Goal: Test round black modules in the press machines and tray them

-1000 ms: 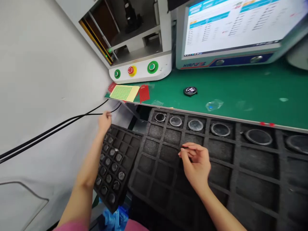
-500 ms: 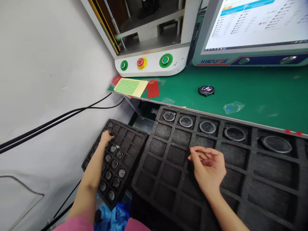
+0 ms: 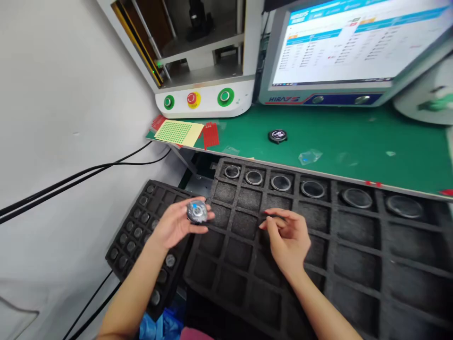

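Observation:
My left hand point(image 3: 177, 224) is closed on a round watch case point(image 3: 197, 212) with a silvery, film-like face and a small blue mark. It holds the case between the two foam trays. My right hand point(image 3: 288, 238) hovers over the large black foam tray point(image 3: 231, 222), its thumb and fingers drawn together. A tiny reddish spot shows at its fingertips; whether anything is pinched there is unclear. Round watch cases point(image 3: 281, 182) with dark glass fill the back row of that tray. More round pieces point(image 3: 138, 232) sit in the smaller foam tray point(image 3: 152, 186) at left, partly behind my left arm.
On the green bench point(image 3: 244, 137) lie a lit watch point(image 3: 278, 136), a clear plastic scrap point(image 3: 310, 157), a sheet of green dots point(image 3: 179, 132) and red strips point(image 3: 211, 135). Behind stand a press-like machine point(image 3: 205, 104) with buttons and a monitor point(image 3: 329, 52). Black cables point(image 3: 88, 170) cross the left wall.
My left hand has come up and right from the smaller tray, bringing the watch case into plain sight. My right hand stays over the large tray, fingers still together. The view has shifted right.

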The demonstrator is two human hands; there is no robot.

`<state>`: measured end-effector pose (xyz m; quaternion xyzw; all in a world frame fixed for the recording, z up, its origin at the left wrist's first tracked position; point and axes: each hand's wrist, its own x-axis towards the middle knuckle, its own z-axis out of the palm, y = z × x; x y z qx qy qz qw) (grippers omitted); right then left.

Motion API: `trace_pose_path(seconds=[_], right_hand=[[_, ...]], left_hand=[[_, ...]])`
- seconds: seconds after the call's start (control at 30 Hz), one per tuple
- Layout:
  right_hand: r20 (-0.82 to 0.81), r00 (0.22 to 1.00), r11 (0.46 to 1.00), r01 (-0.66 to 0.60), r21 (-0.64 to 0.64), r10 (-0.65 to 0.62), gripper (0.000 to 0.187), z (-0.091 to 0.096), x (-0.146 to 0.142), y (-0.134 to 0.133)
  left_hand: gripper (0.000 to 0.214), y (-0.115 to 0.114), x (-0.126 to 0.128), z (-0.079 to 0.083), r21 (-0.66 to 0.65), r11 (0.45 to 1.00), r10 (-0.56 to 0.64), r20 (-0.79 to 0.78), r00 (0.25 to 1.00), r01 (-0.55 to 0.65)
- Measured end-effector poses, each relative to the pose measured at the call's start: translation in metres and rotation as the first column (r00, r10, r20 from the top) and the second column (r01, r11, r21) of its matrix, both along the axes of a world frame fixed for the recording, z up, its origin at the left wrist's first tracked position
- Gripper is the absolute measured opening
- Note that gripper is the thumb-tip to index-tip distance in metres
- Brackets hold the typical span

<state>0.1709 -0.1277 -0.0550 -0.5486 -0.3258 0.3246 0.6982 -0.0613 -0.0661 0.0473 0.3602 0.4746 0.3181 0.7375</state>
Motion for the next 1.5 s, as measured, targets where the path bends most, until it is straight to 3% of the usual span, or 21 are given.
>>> trace_pose_path(seconds=[0.07,0.1,0.23,0.37,0.53,0.77,1.0,1.13,1.23,1.37,1.5], right_hand=[[0.026,1.000,0.999,0.003,0.036,-0.004,0.018,0.013,0.005,-0.005],[0.039,0.999,0.998,-0.009,0.063,0.006,0.019,0.022,0.009,-0.009],[0.121,0.980,0.965,-0.179,0.193,0.158,0.035,0.062,0.018,-0.025],[0.171,0.950,0.939,-0.291,0.184,0.261,0.045,0.084,0.017,-0.032],[0.137,0.967,0.959,-0.236,0.159,0.215,0.040,0.087,0.014,-0.031],[0.011,0.968,0.960,-0.249,0.125,0.250,0.039,0.097,0.017,-0.035],[-0.060,0.977,0.978,-0.199,0.069,0.203,0.038,0.098,0.010,-0.035],[-0.057,0.988,0.983,-0.137,0.125,0.145,0.040,0.099,0.006,-0.036],[-0.033,0.999,0.988,-0.026,0.153,0.032,0.040,0.101,0.004,-0.036],[-0.117,0.992,0.993,-0.042,0.109,0.055,0.038,0.100,0.002,-0.036],[-0.216,0.976,0.999,-0.009,0.049,0.019,0.033,0.099,0.005,-0.035]], left_hand=[[0.042,-0.015,0.029,-0.002,-0.103,0.987,-0.090,0.281,0.955,0.124],[0.039,-0.021,0.041,-0.003,-0.126,0.979,-0.110,0.349,0.930,0.163],[0.041,-0.031,0.072,-0.005,-0.140,0.957,-0.169,0.449,0.877,0.256],[0.034,-0.032,0.085,-0.004,-0.123,0.948,-0.204,0.470,0.859,0.292],[0.031,-0.034,0.090,-0.004,-0.134,0.949,-0.192,0.472,0.860,0.285],[0.026,-0.037,0.094,-0.002,-0.164,0.954,-0.151,0.459,0.875,0.251],[0.028,-0.049,0.102,0.005,0.065,0.973,-0.229,0.269,0.936,0.220],[0.027,-0.052,0.101,0.006,0.052,0.968,-0.250,0.174,0.953,0.245],[0.033,-0.051,0.102,0.005,0.023,0.975,-0.222,0.212,0.952,0.222],[0.036,-0.050,0.104,0.003,-0.010,0.979,-0.195,0.249,0.949,0.204],[0.030,-0.048,0.104,0.002,0.087,0.971,-0.237,0.178,0.955,0.225]])
